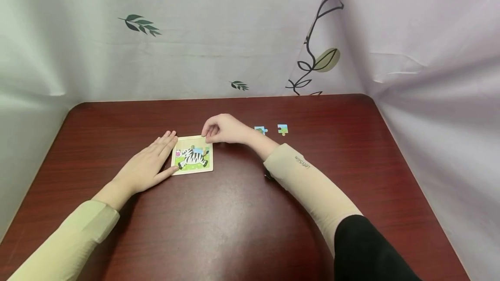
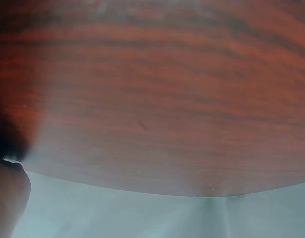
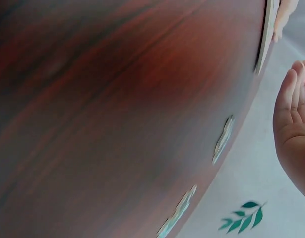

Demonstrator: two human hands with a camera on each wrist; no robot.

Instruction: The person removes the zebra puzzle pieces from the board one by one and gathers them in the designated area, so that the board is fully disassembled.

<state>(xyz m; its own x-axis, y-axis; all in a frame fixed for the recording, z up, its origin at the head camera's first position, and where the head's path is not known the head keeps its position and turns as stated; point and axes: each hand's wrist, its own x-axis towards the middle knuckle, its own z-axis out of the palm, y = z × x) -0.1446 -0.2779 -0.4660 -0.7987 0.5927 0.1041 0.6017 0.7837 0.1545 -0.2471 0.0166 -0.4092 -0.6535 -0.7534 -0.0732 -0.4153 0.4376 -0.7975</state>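
Pale-wood jigsaw tray [image 1: 185, 143] on the counter [image 1: 234, 220], left of centre; zebra picture [image 1: 193, 158] fills its lower part, bare wood above. Left hand [image 1: 150, 165]: laid flat, fingers straight, against tray's left edge. Right hand [image 1: 226, 129]: fingers bent at upper right corner; cannot tell whether pinching anything. Two loose jigsaw pieces [image 1: 283, 129] lie rightward. White leaf-print curtain [image 1: 218, 34] behind.

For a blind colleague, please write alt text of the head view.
A zebra jigsaw puzzle has a person's left hand at its left edge and right hand at its top right corner; two puzzle pieces lie farther right on a reddish table.
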